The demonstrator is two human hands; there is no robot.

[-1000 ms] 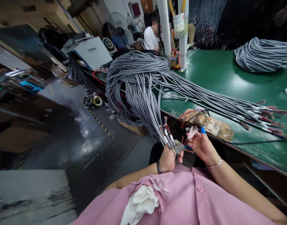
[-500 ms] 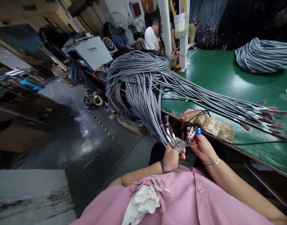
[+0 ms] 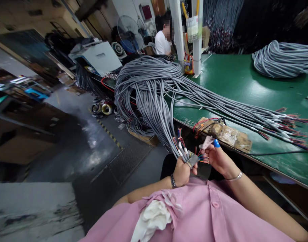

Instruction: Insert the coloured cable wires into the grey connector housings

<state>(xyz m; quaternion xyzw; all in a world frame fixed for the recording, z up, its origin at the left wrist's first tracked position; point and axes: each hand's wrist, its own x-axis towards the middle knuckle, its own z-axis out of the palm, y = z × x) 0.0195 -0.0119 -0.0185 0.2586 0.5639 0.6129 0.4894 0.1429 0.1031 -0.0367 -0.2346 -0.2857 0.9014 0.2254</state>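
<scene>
The left hand (image 3: 182, 172), in front of the near edge of one smooth, glossy green table (image 3: 231, 74), grips the ends of several round grey cables (image 3: 154, 101); these arch up onto the table's left part in one large heap. At least two white bands (image 3: 179, 145) circle the ends, and thin coloured wires (image 3: 204, 159) fan out past one grey wrap (image 3: 192, 160). The right hand (image 3: 219, 160), beside the wires, is narrowed on one pale pink piece (image 3: 207, 142), its shape blurred; one blue cover (image 3: 216, 143) caps a digit. One oblong block (image 3: 229, 135) lies at the table's near edge, one looped coil (image 3: 282, 60) at its far right.
</scene>
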